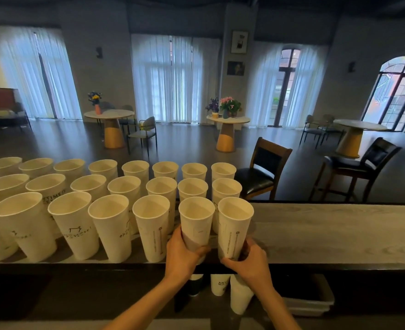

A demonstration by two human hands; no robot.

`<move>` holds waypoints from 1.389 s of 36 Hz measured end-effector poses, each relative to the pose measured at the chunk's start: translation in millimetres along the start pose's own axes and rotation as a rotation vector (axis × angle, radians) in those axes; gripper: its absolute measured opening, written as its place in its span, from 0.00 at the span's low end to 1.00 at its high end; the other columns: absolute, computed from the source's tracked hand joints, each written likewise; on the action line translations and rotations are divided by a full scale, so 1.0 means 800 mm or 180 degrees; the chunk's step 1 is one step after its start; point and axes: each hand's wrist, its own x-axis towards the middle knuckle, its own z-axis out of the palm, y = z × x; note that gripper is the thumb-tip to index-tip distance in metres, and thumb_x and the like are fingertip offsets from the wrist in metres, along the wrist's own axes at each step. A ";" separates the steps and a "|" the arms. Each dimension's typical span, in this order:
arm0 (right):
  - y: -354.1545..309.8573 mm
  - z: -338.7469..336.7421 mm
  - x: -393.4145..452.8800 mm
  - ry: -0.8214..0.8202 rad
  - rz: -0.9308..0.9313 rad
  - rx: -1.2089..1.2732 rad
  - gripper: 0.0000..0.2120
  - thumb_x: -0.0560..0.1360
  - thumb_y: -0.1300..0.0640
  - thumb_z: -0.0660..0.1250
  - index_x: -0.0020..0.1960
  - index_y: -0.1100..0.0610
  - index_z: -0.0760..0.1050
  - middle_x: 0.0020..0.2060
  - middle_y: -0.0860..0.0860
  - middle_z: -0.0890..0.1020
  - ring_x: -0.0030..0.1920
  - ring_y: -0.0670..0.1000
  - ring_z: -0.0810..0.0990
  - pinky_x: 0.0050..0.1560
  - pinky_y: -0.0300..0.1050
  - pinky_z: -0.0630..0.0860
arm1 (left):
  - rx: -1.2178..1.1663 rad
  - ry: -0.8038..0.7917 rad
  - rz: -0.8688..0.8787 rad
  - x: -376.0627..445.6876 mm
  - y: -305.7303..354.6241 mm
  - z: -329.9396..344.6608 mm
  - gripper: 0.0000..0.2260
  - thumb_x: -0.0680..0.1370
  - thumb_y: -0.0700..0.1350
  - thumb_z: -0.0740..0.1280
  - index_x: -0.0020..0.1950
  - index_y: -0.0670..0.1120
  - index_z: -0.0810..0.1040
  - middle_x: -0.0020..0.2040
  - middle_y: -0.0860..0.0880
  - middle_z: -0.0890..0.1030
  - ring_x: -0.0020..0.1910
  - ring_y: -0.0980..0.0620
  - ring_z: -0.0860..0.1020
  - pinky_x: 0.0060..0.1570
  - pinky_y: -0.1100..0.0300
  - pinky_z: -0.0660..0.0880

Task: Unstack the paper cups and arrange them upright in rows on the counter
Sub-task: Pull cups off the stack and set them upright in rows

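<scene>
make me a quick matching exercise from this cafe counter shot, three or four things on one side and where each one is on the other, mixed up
Things:
1. left hand
2. right hand
3. pink flowers
4. dark-seated chair

Places:
A. on a round table across the room
B. holding the end cup of the near row
C. on the floor just beyond the counter
D. holding the second-to-last cup of the near row

Pairs: 1-D, 2-B, 3-A, 4-C

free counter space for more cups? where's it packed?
Bare patch: the grey counter to the right of the cup in the right hand, running to the frame's right edge. Crowded: three rows of upright paper cups fill everything left of the cup in the left hand, nearly rim to rim, with no gap for a hand.
</scene>
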 end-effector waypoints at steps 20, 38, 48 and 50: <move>0.013 0.024 -0.004 0.0299 0.0008 0.0200 0.36 0.61 0.53 0.82 0.65 0.48 0.72 0.59 0.46 0.80 0.56 0.44 0.79 0.52 0.37 0.78 | 0.0060 -0.0076 -0.0294 -0.001 -0.028 0.006 0.28 0.68 0.38 0.80 0.59 0.56 0.69 0.57 0.58 0.77 0.62 0.56 0.74 0.60 0.58 0.73; 0.032 0.041 0.003 0.0226 0.0101 0.0305 0.42 0.56 0.34 0.76 0.68 0.42 0.71 0.60 0.45 0.78 0.58 0.44 0.79 0.58 0.50 0.80 | 0.0439 -0.0078 -0.0439 -0.004 -0.055 0.012 0.33 0.71 0.40 0.78 0.73 0.47 0.69 0.70 0.48 0.75 0.72 0.47 0.72 0.70 0.46 0.72; 0.029 0.035 -0.003 0.0169 0.0039 0.0263 0.36 0.60 0.41 0.79 0.66 0.42 0.72 0.59 0.44 0.79 0.59 0.45 0.78 0.58 0.47 0.79 | 0.0566 -0.0042 -0.0395 -0.004 -0.062 0.011 0.30 0.71 0.41 0.78 0.70 0.49 0.70 0.68 0.49 0.77 0.70 0.47 0.74 0.67 0.46 0.74; 0.027 0.033 -0.006 0.0175 0.0048 0.0237 0.35 0.61 0.42 0.80 0.65 0.41 0.71 0.59 0.43 0.79 0.59 0.44 0.78 0.56 0.44 0.79 | 0.0533 -0.0064 -0.0380 -0.004 -0.063 0.010 0.30 0.71 0.41 0.78 0.69 0.50 0.70 0.67 0.49 0.77 0.70 0.47 0.74 0.67 0.47 0.74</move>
